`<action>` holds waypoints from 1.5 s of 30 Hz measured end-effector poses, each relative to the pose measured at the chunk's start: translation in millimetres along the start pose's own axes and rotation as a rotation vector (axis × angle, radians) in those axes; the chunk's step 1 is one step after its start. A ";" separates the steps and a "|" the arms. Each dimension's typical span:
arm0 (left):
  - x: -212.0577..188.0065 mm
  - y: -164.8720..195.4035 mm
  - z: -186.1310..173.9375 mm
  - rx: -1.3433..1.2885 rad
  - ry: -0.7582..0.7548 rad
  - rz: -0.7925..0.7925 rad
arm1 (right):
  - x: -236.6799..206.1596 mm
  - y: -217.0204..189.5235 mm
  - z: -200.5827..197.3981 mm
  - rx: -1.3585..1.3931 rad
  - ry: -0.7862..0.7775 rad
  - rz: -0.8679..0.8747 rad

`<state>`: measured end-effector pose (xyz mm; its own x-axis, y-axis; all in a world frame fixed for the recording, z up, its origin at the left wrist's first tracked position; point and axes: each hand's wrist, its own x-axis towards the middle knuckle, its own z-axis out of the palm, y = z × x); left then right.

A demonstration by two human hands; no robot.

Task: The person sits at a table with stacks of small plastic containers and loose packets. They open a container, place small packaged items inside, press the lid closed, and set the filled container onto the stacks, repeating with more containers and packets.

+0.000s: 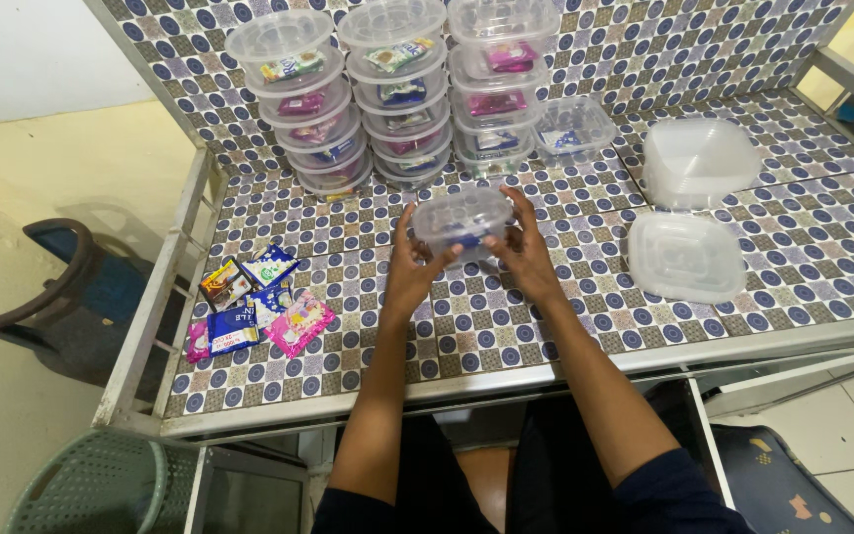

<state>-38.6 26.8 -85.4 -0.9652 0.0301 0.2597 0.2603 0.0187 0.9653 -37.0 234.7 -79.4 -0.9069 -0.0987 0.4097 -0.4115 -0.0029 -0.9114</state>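
Holding small clear lidded box (464, 222) above patterned worktop (506, 307), near middle. Left hand (409, 267) on box's left side, right hand (524, 247) on right side; fingers of both clamped on box. Blue item visible inside. Stacks of filled boxes (392, 89) behind. Loose sachets (254, 307) lie left. Pile of lids (686, 257) and empty tubs (699, 158) sit right.
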 end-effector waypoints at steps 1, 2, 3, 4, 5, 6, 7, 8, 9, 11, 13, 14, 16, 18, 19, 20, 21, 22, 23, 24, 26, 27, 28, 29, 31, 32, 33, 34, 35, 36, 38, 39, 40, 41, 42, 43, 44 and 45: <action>0.8 -0.9 0.1 -0.030 0.008 0.035 | 1.2 0.6 1.6 0.003 -0.001 0.018; 1.3 -1.6 0.8 -0.061 0.016 0.070 | 1.4 0.7 3.1 -0.056 0.010 0.008; 1.6 -2.2 1.1 -0.091 0.025 0.104 | 1.4 0.7 5.0 -0.116 0.021 -0.003; 1.6 -2.6 0.9 -0.107 0.033 0.077 | 1.2 0.6 6.4 -0.176 0.032 -0.013; 1.3 -2.8 0.5 -0.123 0.041 0.050 | 0.6 0.7 7.2 -0.214 0.039 0.006; 1.3 -2.8 0.2 -0.139 0.049 0.023 | 0.0 0.9 7.6 -0.252 0.046 0.025; 0.0 -3.1 -1.1 -0.116 0.049 0.039 | -1.0 1.7 8.5 -0.290 0.051 0.045; -0.5 -3.0 -1.8 -0.094 0.048 0.056 | -0.7 2.6 8.1 -0.291 0.063 0.052; -0.7 -3.0 -2.4 -0.072 0.046 0.073 | 0.1 3.8 7.2 -0.293 0.075 0.058; 0.9 -3.0 -2.6 0.002 0.037 0.133 | 1.0 6.9 5.4 -0.284 0.095 0.036; 2.3 -3.8 -2.3 0.029 0.013 0.167 | 1.2 9.5 3.9 -0.264 0.109 -0.022; 2.9 -4.1 -1.6 0.020 -0.006 0.170 | 1.5 9.6 3.2 -0.264 0.117 -0.008; 1.1 -6.4 -2.0 0.034 -0.026 0.148 | 0.0 9.1 3.5 -0.262 0.132 0.022; 0.3 -8.4 -2.1 0.081 -0.031 0.101 | -0.9 6.2 5.4 -0.223 0.121 0.076; 0.1 -9.1 -2.0 0.049 -0.047 0.119 | -1.2 4.3 6.6 -0.202 0.116 0.105; 0.0 -9.5 -1.7 0.018 -0.062 0.137 | -1.4 2.3 7.6 -0.276 0.097 0.013; -0.1 -9.8 -1.6 -0.014 -0.077 0.155 | -1.6 0.6 8.5 -0.350 0.077 -0.079; 0.0 -9.8 -1.7 -0.019 -0.071 0.153 | -1.6 -0.6 9.3 -0.423 0.057 -0.171; -0.9 -9.8 -1.8 -0.025 -0.065 0.148 | -2.5 -1.0 10.3 -0.428 0.055 -0.166; -1.1 -9.5 -1.8 -0.030 -0.058 0.146 | -2.2 -0.8 11.2 -0.432 0.053 -0.164; -0.2 -8.6 -0.3 0.005 -0.063 0.152 | -1.0 1.4 11.2 -0.451 0.062 -0.096; -0.4 -8.3 0.7 0.022 -0.064 0.154 | -0.4 3.0 10.5 -0.467 0.071 -0.030; -1.3 -8.3 1.7 0.044 -0.054 0.142 | -0.4 4.9 9.9 -0.484 0.079 0.037; -2.2 -8.3 2.7 0.066 -0.044 0.130 | -1.0 6.8 9.1 -0.486 0.077 0.028; -3.1 -8.1 3.5 0.096 -0.031 0.113 | -2.1 9.9 7.4 -0.490 0.074 0.007; -2.6 -7.9 3.3 0.105 -0.028 0.108 | -2.0 10.8 7.3 -0.490 0.081 -0.028; -2.3 -7.8 3.4 0.113 -0.024 0.103 | -2.3 11.3 7.0 -0.491 0.087 -0.064; -2.4 -8.3 2.8 0.128 -0.028 0.107 | -2.9 11.8 7.2 -0.492 0.092 -0.098; -1.7 -8.2 2.6 0.143 -0.034 0.111 | -3.1 11.4 6.5 -0.495 0.093 -0.088; -1.2 -8.4 2.4 0.157 -0.039 0.114 | -3.6 10.9 6.2 -0.498 0.094 -0.076; -2.2 -9.3 2.0 0.183 -0.048 0.171 | -5.1 9.5 5.7 -0.507 0.098 -0.066; -2.2 -9.5 1.6 0.196 -0.051 0.201 | -4.7 8.6 5.9 -0.512 0.100 -0.070; -2.1 -9.4 1.7 0.198 -0.047 0.184 | -4.5 7.7 5.9 -0.516 0.103 -0.075; -1.8 -9.3 2.0 0.199 -0.043 0.167 | -4.6 6.8 6.4 -0.517 0.093 -0.067; -1.0 -8.6 2.9 0.201 -0.041 0.150 | -4.2 5.5 6.2 -0.518 0.084 -0.059; -0.4 -8.0 3.7 0.184 -0.036 0.141 | -3.7 4.3 6.0 -0.519 0.075 -0.051; 0.0 -7.1 4.5 0.168 -0.031 0.132 | -3.2 2.9 5.7 -0.524 0.074 -0.047; -0.5 -6.3 5.1 0.151 -0.024 0.122 | -3.0 1.8 5.9 -0.528 0.071 -0.043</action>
<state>-39.6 31.8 -91.8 -0.9259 0.0656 0.3721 0.3779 0.1634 0.9113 -34.5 229.1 -82.5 -0.8845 -0.0422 0.4647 -0.4219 0.4978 -0.7578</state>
